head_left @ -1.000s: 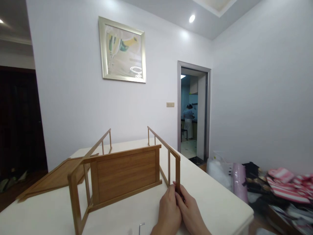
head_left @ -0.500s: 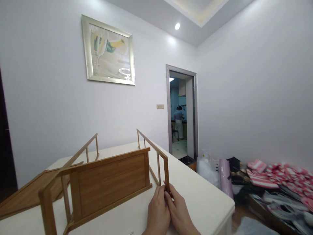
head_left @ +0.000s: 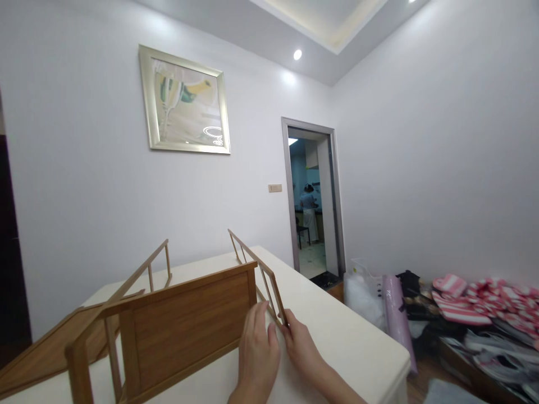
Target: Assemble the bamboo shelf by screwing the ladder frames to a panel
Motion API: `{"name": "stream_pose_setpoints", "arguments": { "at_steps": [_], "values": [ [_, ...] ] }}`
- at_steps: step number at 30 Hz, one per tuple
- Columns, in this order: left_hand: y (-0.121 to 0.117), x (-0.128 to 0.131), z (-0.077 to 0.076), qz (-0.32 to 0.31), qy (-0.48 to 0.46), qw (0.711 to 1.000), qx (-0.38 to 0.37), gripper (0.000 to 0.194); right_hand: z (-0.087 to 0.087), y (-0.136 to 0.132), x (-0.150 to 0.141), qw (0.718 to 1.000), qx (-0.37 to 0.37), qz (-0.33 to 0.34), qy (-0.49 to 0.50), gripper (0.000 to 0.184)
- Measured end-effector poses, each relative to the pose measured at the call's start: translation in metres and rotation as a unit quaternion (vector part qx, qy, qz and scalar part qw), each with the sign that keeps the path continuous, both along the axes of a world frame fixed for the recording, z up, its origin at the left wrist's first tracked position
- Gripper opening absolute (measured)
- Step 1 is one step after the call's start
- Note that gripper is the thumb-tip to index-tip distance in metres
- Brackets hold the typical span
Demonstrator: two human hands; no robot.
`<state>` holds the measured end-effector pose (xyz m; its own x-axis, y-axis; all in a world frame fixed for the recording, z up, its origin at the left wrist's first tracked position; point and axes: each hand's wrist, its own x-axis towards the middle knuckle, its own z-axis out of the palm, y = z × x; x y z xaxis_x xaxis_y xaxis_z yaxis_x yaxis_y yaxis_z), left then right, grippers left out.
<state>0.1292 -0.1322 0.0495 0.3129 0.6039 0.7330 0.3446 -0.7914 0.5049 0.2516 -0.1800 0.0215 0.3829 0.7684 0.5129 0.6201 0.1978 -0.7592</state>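
Observation:
A wooden rack stands on the white table (head_left: 337,342): an upright brown panel (head_left: 189,331) between two slatted side frames. My right hand (head_left: 301,342) is closed around the near lower end of the right side frame (head_left: 275,294), which leans to the left. Beside it, my left hand (head_left: 259,348) is at the panel's right edge, fingers stretched upward and thumb apart; whether it touches the panel I cannot tell. The left side frame (head_left: 135,280) stands at the panel's other end, with no hand on it. Another flat wooden panel (head_left: 46,342) lies behind it on the left.
Right of the table, a purple roll (head_left: 396,314), plastic bags (head_left: 364,297) and pink-striped cloth (head_left: 463,303) are piled on the floor by the wall. A doorway (head_left: 311,207) shows a person (head_left: 309,207) standing in another room. A framed picture (head_left: 187,104) hangs above.
My left hand has come away from my right hand and moved left to the panel's edge. The right side frame now tilts more toward the panel. The view has shifted slightly.

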Motion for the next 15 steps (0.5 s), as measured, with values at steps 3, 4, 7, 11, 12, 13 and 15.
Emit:
{"name": "stream_pose_setpoints", "arguments": {
  "at_steps": [3,4,7,11,12,13,15],
  "values": [
    [0.023,-0.023,0.044,0.087,0.000,0.989,0.119,0.037,-0.001,0.000,0.002,1.000,-0.004,-0.009,0.005,0.013],
    [0.033,-0.033,0.058,0.119,0.015,0.980,0.158,0.037,-0.002,0.000,0.002,1.000,-0.009,-0.020,0.011,0.013],
    [0.061,-0.065,0.092,0.214,0.092,0.945,0.230,0.037,-0.003,-0.002,0.002,0.998,-0.019,-0.050,0.035,0.012],
    [0.090,-0.092,0.103,0.246,0.241,0.911,0.225,0.040,-0.006,-0.003,0.002,0.996,-0.026,-0.061,0.061,0.012],
    [0.094,-0.095,0.102,0.247,0.261,0.905,0.226,0.041,-0.006,-0.004,0.001,0.996,-0.026,-0.062,0.066,0.012],
    [0.097,-0.097,0.100,0.251,0.266,0.901,0.234,0.042,-0.006,-0.004,0.000,0.995,-0.024,-0.064,0.070,0.012],
    [0.099,-0.097,0.096,0.258,0.255,0.897,0.254,0.039,-0.006,-0.005,-0.003,0.994,-0.015,-0.066,0.081,0.012]
  ]
}}
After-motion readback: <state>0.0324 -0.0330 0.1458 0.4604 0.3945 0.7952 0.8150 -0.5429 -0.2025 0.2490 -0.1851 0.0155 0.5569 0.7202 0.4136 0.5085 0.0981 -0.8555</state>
